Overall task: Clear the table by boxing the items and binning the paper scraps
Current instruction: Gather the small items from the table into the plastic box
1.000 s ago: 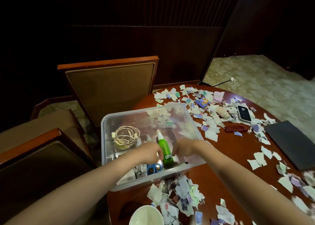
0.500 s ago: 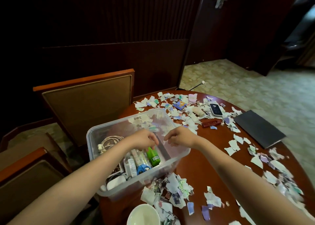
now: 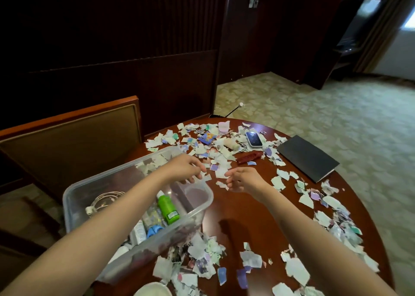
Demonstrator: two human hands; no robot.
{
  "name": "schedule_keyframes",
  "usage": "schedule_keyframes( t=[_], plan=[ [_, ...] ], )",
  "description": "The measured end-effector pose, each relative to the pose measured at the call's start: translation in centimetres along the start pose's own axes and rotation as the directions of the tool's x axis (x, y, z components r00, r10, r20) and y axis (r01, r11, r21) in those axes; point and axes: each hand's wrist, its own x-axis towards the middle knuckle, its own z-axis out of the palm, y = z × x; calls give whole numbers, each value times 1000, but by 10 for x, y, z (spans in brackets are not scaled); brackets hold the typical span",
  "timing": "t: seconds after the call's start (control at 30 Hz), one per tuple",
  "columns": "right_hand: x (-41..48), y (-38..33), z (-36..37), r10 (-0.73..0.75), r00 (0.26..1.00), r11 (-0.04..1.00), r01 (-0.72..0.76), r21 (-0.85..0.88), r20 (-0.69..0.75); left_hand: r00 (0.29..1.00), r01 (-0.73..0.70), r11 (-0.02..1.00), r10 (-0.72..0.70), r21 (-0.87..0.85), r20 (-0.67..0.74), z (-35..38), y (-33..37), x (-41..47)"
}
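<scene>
Fingers (image 3: 197, 172) of the left hand (image 3: 184, 169) hang loose and slightly spread above the box's (image 3: 89, 183) far right corner, their tips at the paper scraps (image 3: 221, 172) lying just past it. Fingers (image 3: 231, 184) of the right hand (image 3: 246, 181) curl inward just to the right of that corner, one pointing toward the left hand; whether they pinch a scrap cannot be told. The two hands are close but apart, and both forearms reach forward, the left one crossing over the box.

Inside the clear box a green bottle (image 3: 167, 209) lies tilted beside a white tube (image 3: 139, 230) and blue scissor handles (image 3: 155, 229), with a coiled white cable (image 3: 105, 199) at the left end. The box sits on the left edge of the round brown tabletop (image 3: 235, 208).

More scraps are heaped against the box's near side and scattered beyond and to the right of it. Beyond the box, among the scraps, lie a blue packet (image 3: 207, 137), a cream roll (image 3: 232, 143), a phone (image 3: 253, 139) and a red case (image 3: 249, 157). A dark notebook (image 3: 307, 156) lies well to the right of the box. A white bowl (image 3: 152, 290) shows at the picture's bottom edge, nearer than the box. A chair (image 3: 67, 138) stands behind the box.
</scene>
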Motion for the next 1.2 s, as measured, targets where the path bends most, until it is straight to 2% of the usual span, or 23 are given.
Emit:
schedule_keyframes(
  t=[0.3,0.43,0.57,0.7,0.97,1.03,1.13,1.2],
  plan=[
    [46,26,-97,57,996,974,-72,-213,-74,999,10,992,-5,129,-36,41,55,67],
    [68,29,-130,48,993,968,-74,-240,-110,1000,29,982,-28,186,-8,60,68,101],
    [92,26,-152,-11,995,947,-22,-320,-100,997,74,968,-77,240,2,74,71,135],
    [121,21,-162,-57,996,909,22,-417,-72,995,101,935,-90,340,-50,78,68,169],
    [188,25,-146,-202,979,764,176,-621,28,989,142,852,-99,503,-111,78,53,245],
    [202,28,-143,-230,972,683,201,-703,55,991,123,828,-71,547,-116,80,48,262],
    [219,33,-142,-292,942,343,264,-901,165,994,78,742,-4,666,-112,86,42,285],
    [224,35,-141,-330,918,213,298,-931,218,993,47,637,55,770,-106,92,40,298]
  ],
)
